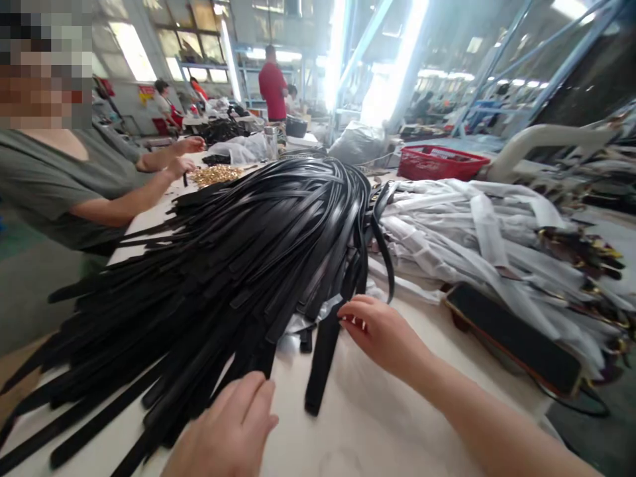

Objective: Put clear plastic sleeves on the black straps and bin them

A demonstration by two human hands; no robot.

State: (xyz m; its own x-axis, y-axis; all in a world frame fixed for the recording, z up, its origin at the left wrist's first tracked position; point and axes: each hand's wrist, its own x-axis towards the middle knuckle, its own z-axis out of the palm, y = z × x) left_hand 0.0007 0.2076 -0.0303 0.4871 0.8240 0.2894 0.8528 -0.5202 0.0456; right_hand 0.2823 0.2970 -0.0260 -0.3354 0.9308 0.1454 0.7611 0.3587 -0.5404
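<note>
A large heap of black leather-like straps (pixel 278 238) spreads over the table, with flat ends fanning toward me. My right hand (pixel 380 334) is closed, its bent fingertips at the edge of one black strap (pixel 322 364) whose end points toward me. Beside those fingertips lies a piece of clear plastic (pixel 308 318), partly over the straps. My left hand (pixel 228 424) is low in the view, close to the near strap ends. Its fingers are bent and blurred, and their tips are partly hidden, so any hold there cannot be made out.
White-wrapped straps (pixel 447 225) with metal fittings are piled at the right, beside a long black-topped object (pixel 517 338). A red basket (pixel 440 164) stands behind. Across the table, a co-worker's hands (pixel 183 156) are near small gold-coloured pieces (pixel 213 175).
</note>
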